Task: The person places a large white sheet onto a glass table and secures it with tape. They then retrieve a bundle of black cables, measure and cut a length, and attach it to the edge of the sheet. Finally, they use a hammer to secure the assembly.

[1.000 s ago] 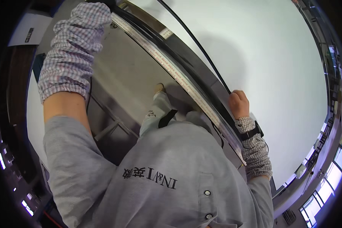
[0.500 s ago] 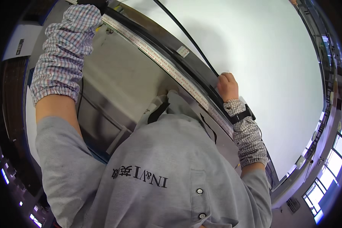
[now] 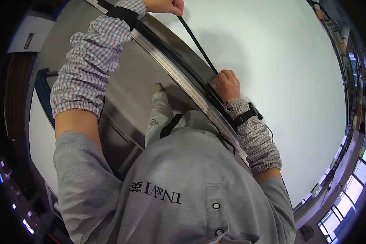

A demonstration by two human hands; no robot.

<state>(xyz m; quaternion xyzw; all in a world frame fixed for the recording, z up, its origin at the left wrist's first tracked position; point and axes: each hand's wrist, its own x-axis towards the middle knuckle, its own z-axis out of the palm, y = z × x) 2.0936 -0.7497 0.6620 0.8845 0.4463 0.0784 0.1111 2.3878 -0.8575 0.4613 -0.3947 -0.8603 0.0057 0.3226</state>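
A thin black strip point(image 3: 198, 44) is stretched between my two hands above a large white sheet or panel point(image 3: 293, 93). My left hand point(image 3: 166, 5), at the top edge of the view, has its fingers closed in a pinch on the strip's far end. My right hand point(image 3: 228, 85) is closed around its near end, low over the white surface close to the table's edge. The fingertips of the right hand are partly hidden. Checked sleeve covers and black wrist bands are on both forearms.
A printed measuring tape point(image 3: 166, 63) runs along the table's near edge, beside a dark rail point(image 3: 179, 61). Below is the grey floor point(image 3: 130, 81), with my foot point(image 3: 158, 87) on it. At the far right edge, another person's hand point(image 3: 319, 14) shows.
My left hand has moved right and come into view with the strip's end. The right hand has shifted slightly left and away from me. One foot has stepped out to the left.
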